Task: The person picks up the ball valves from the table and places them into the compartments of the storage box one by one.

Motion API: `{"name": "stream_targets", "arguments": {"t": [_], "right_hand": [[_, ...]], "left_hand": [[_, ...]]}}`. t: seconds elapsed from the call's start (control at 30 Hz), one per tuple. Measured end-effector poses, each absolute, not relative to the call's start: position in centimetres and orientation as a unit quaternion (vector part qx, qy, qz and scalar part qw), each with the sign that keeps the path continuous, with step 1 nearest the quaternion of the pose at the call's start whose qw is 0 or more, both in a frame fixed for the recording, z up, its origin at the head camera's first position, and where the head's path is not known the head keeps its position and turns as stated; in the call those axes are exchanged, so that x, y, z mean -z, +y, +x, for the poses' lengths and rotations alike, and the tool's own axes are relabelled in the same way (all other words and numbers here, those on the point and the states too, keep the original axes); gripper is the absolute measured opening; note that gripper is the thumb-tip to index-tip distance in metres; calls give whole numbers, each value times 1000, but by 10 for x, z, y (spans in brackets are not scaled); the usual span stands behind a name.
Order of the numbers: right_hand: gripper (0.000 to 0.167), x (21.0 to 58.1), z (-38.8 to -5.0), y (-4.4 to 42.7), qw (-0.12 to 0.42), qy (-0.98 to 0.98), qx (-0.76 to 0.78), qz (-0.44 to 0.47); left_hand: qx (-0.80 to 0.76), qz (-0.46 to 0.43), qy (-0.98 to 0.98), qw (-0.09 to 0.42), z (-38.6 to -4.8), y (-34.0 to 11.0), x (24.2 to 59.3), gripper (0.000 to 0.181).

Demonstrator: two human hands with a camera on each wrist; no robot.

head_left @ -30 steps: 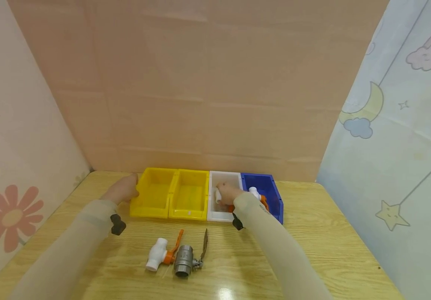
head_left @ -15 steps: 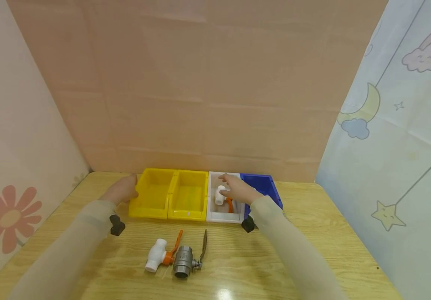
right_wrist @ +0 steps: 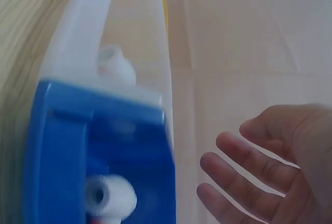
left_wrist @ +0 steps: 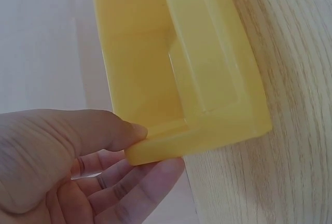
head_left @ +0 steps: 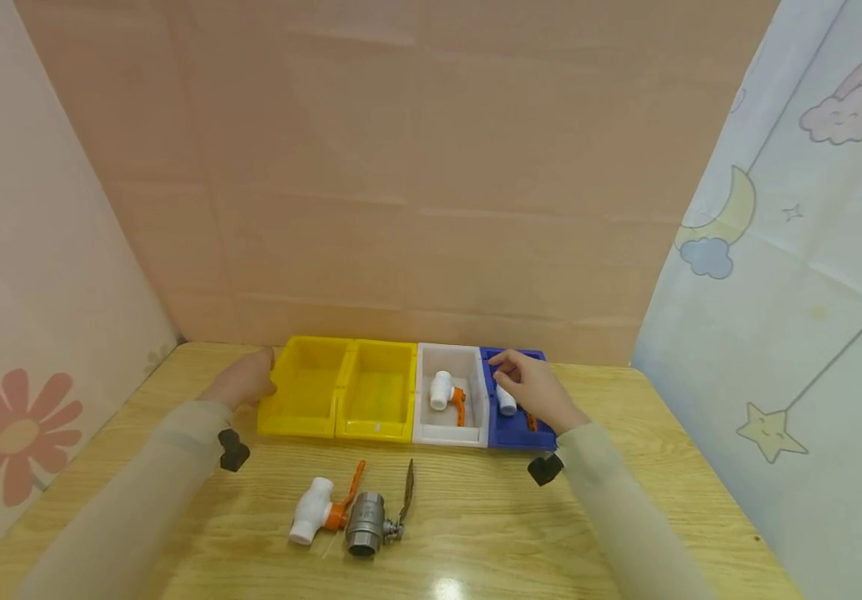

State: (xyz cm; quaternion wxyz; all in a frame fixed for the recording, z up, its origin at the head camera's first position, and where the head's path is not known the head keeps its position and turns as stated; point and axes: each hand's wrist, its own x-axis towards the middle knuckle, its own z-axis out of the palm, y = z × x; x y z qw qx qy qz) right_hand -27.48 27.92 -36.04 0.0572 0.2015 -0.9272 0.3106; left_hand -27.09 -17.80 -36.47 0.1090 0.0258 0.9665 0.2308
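My left hand (head_left: 242,379) pinches the left wall of the leftmost yellow bin (head_left: 269,421). In the left wrist view the thumb lies over the bin's rim (left_wrist: 171,138) with the fingers outside it. Above the blue bin (head_left: 543,437) my right hand (head_left: 536,385) holds nothing, its fingers spread and apart from the bin in the right wrist view. A white ball valve (head_left: 507,402) with an orange handle lies in the blue bin, partly hidden by that hand. Another white ball valve (head_left: 442,390) with an orange handle lies in the white bin (head_left: 451,435).
Nearer on the wooden table (head_left: 491,533) lie a white plastic ball valve (head_left: 314,510) with an orange handle and a metal ball valve (head_left: 366,523) with a lever. A second yellow bin (head_left: 375,427) stands between the first yellow bin and the white one.
My right hand has let go of the white ball valve in the white bin and moved right, over the blue bin. The left hand has stayed on the yellow bin.
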Motion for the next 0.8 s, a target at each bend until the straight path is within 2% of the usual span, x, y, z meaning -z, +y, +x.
{"name": "stream_targets", "arguments": {"t": [0.33, 0.47, 0.63, 0.8], "right_hand": [[27, 375, -268, 346, 96, -947, -296, 83], [34, 381, -267, 360, 60, -955, -284, 64], [49, 387, -264, 365, -26, -955, -290, 47], [46, 391, -262, 364, -66, -937, -342, 35]], "left_hand": [[-227, 31, 968, 102, -270, -179, 367, 48], [-234, 29, 967, 100, -271, -180, 370, 45], [-237, 29, 966, 101, -272, -180, 371, 47], [-234, 29, 966, 103, -272, -179, 369, 49]]}}
